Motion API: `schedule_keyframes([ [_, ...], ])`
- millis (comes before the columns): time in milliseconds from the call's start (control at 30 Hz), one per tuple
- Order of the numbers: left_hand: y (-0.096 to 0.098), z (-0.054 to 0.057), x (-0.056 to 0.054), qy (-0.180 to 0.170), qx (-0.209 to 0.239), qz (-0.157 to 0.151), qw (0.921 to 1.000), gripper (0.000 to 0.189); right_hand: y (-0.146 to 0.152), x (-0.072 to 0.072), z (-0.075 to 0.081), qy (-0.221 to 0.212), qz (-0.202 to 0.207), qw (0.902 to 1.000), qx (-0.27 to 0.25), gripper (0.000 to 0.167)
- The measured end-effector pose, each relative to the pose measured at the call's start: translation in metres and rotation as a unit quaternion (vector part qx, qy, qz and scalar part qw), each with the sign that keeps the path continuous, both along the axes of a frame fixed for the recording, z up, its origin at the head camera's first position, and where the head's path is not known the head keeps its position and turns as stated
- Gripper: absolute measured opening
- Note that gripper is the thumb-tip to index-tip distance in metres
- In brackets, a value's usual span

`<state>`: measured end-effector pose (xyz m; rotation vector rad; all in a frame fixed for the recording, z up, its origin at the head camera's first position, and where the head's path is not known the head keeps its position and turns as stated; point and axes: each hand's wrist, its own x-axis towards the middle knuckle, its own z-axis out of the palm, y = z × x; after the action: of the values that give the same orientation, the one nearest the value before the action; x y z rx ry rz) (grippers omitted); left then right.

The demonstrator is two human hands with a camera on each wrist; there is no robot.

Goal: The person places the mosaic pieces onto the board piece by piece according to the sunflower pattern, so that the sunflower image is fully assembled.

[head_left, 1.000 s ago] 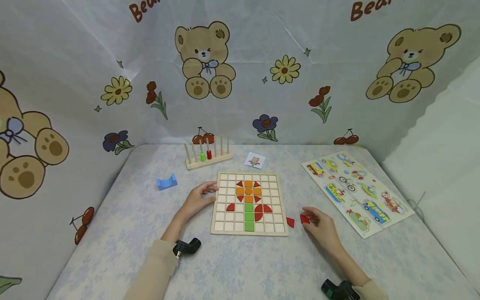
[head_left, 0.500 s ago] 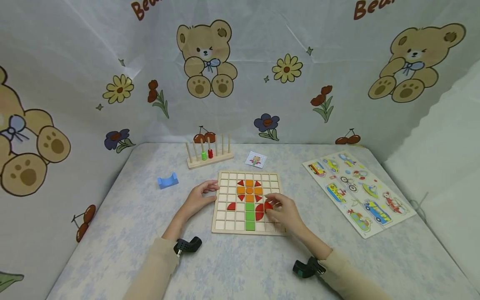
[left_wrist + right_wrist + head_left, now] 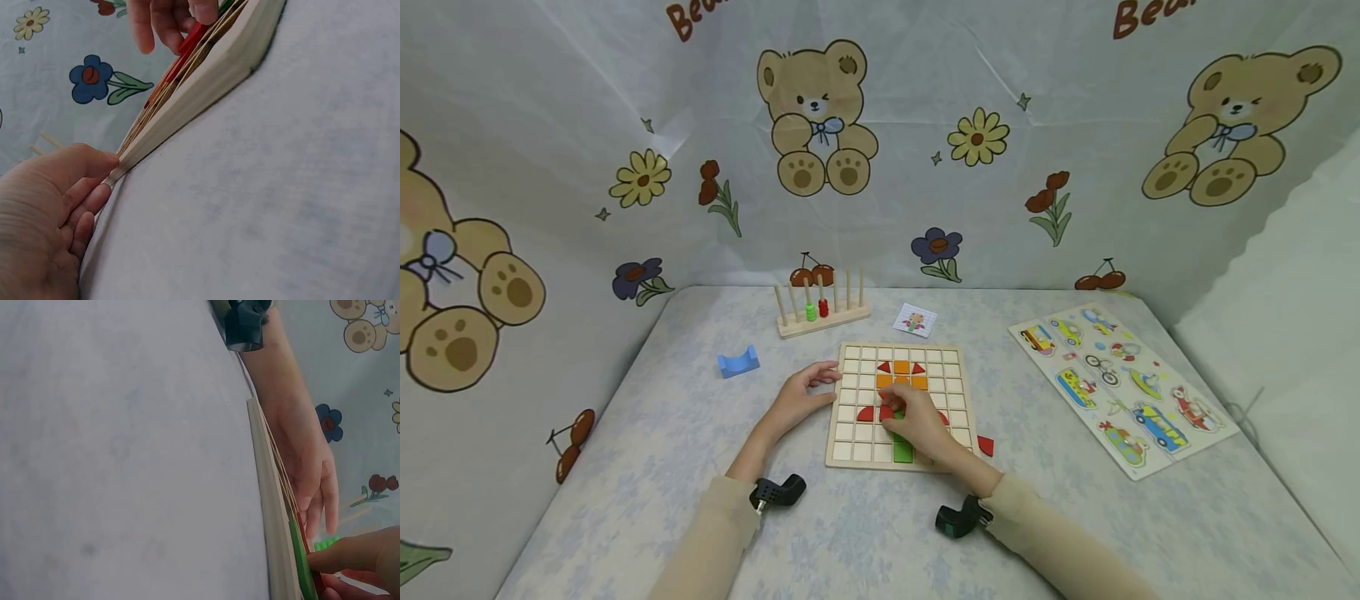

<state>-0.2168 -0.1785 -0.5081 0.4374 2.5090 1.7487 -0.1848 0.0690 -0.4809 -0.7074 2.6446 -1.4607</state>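
A wooden grid board (image 3: 956, 402) lies on the table, with orange squares (image 3: 901, 367), red triangles and quarter-circles, and a green column (image 3: 902, 452) in its cells. My right hand (image 3: 921, 423) is over the board's middle, pinching a red quarter-circle piece (image 3: 886, 412) at the cell just left of the green column. Part of the pattern is hidden under that hand. Along the board's left edge rests my left hand (image 3: 796, 402); its thumb and fingertips touch the rim, as the left wrist view also shows. One loose red quarter-circle (image 3: 986, 445) lies beside the board's right edge.
Behind the board stand a wooden peg rack (image 3: 823, 321) with green and red beads and a small pattern card (image 3: 915, 319). A blue curved block (image 3: 739, 362) is at the left. A vehicle picture board (image 3: 1123, 387) lies at the right.
My right hand has moved left from the table beside the board, across its right side to the middle, carrying the red quarter-circle. My left hand has stayed at the left edge.
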Motion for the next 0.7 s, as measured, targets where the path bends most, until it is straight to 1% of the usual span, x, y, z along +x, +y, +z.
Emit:
schedule_keyframes([
  [133, 0.001, -0.002, -0.001, 0.0, -0.001, 0.003, 1.0, 0.053, -0.004, 0.0, 0.001, -0.004, 0.003, 1.0, -0.001, 0.039],
  [367, 0.007, 0.035, 0.018, -0.002, -0.004, -0.007, 1.0, 0.05, -0.007, -0.002, 0.002, 0.003, 0.022, 0.9998, 0.002, 0.035],
  [467, 0.007, 0.035, 0.018, -0.006, -0.002, -0.007, 1.0, 0.051, -0.005, -0.003, 0.001, 0.013, 0.026, 0.9996, 0.0, 0.035],
  [533, 0.007, 0.035, 0.018, -0.007, -0.001, -0.008, 0.9999, 0.051, -0.001, -0.002, 0.0, 0.033, 0.028, 0.9991, -0.006, 0.033],
  [600, 0.006, 0.035, 0.017, -0.008, 0.0, -0.009, 0.9999, 0.051, 0.005, -0.001, 0.001, 0.04, 0.018, 0.999, -0.011, 0.031],
  [700, 0.006, 0.034, 0.017, -0.008, -0.001, -0.01, 0.9999, 0.052, 0.02, 0.001, 0.004, 0.047, -0.008, 0.9987, -0.015, 0.03],
])
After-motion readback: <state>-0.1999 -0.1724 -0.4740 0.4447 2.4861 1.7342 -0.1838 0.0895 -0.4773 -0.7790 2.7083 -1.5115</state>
